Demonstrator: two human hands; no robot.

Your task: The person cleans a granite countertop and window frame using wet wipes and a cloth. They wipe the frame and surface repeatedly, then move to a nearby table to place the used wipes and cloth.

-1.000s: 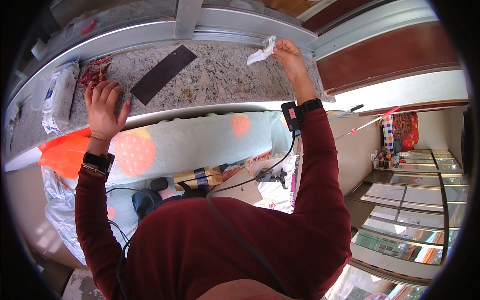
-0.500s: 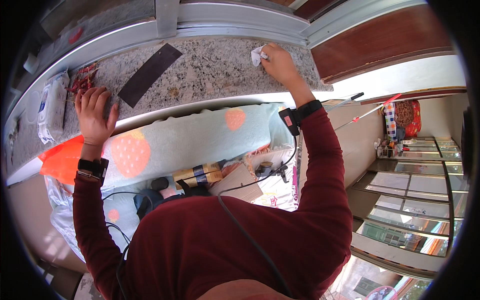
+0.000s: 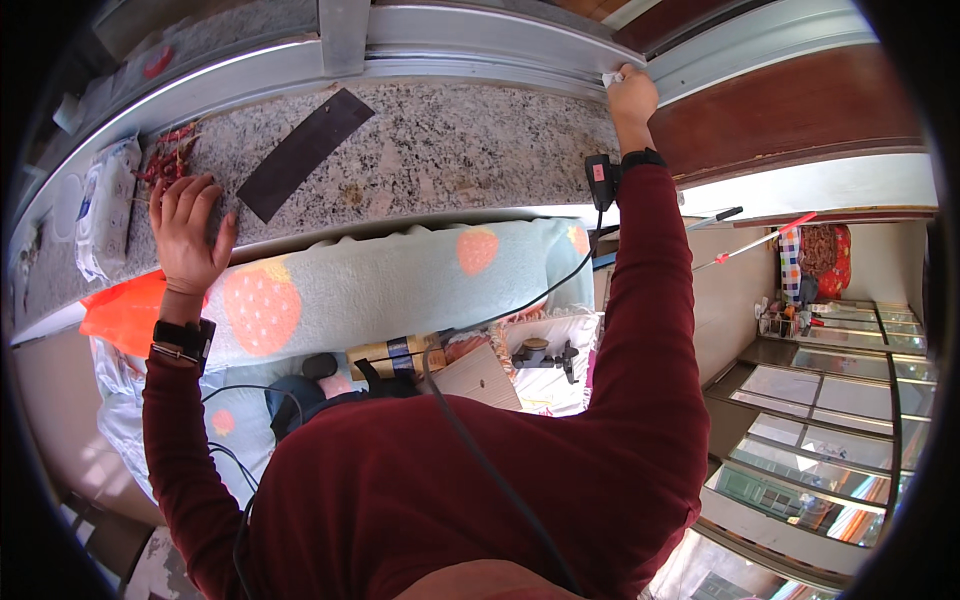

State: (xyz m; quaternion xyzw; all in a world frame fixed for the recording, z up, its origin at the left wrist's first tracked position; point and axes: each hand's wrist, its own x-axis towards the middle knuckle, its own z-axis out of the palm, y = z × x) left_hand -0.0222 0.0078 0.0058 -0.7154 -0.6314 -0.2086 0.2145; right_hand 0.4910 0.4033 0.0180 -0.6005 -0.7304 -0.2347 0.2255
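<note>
My right hand [image 3: 634, 97] is closed around a crumpled white wipe [image 3: 612, 79], a bit of which shows past the fingers. It is up at the far right corner, against the metal window frame [image 3: 490, 55] beside a dark red wood panel. Spread flat, my left hand [image 3: 190, 235] rests at the near edge of the speckled granite sill [image 3: 440, 150], holding nothing. Just beyond its fingertips lie dried red chillies [image 3: 172, 155]. Left of it stands a white wipes pack [image 3: 106, 210]. A dark flat strip [image 3: 305, 155] lies slantwise on the sill between my hands.
Below the sill hangs a pale blue cloth with strawberries [image 3: 370, 290], and an orange bag [image 3: 130, 315] is by my left wrist. A cardboard box [image 3: 475, 378] and other items sit near my body. Poles [image 3: 765, 240] lean at the right. A cable crosses my chest.
My right hand has moved off the granite sill, up and to the right, to the window frame corner, still with the wipe. The left hand stays in place.
</note>
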